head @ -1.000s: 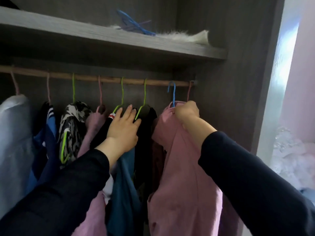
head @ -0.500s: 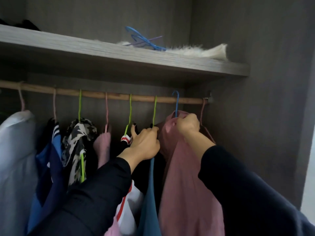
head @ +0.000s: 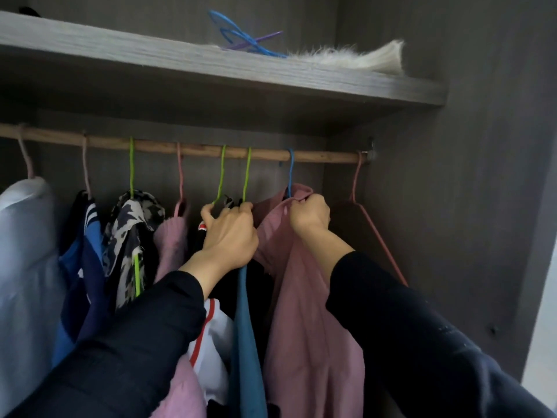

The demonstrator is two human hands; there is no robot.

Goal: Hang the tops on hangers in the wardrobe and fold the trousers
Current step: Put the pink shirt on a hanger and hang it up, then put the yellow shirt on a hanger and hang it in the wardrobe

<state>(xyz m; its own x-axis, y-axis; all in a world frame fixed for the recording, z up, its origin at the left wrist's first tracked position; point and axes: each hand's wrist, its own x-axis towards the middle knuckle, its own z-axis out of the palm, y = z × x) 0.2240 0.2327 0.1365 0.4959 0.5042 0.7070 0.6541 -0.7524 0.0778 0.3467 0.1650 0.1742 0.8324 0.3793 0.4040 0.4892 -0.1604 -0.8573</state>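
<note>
Wardrobe (head: 452, 206) interior fills my head camera, and it is the only feed I have. A wooden rail (head: 205, 150) crosses the upper half from 9 o'clock toward 3 o'clock, under a grey shelf (head: 180, 64).

The pink top (head: 310, 342) hangs on a blue hanger (head: 291, 173) hooked over the rail just to the 1 o'clock side of centre. Its cloth drops away toward 5 o'clock. My right grip (head: 310, 214) is clamped on the collar of that top, fingers curled and pinching the fabric right at the foot of the blue hook.

The left grip (head: 230, 233), just at the 9 o'clock side of the right one, is closed round the shoulders of two green hangers (head: 221, 176) and the dark cloth on them. Its thumb is hooked at the nearer hanger's base. A teal garment (head: 247, 342) falls straight down from under that hand, beside a white and red one (head: 211, 342).

Further toward 9 o'clock hang a fuzzy pink jumper (head: 171, 245), a black-and-white patterned top (head: 132, 224), a blue striped top (head: 87, 251) and a white garment (head: 24, 251).

At 3 o'clock a bare pink hanger (head: 376, 230) sits at the rail's end. On the shelf at 12 o'clock lie loose blue hangers (head: 241, 40) next to a white furry piece (head: 355, 58).
</note>
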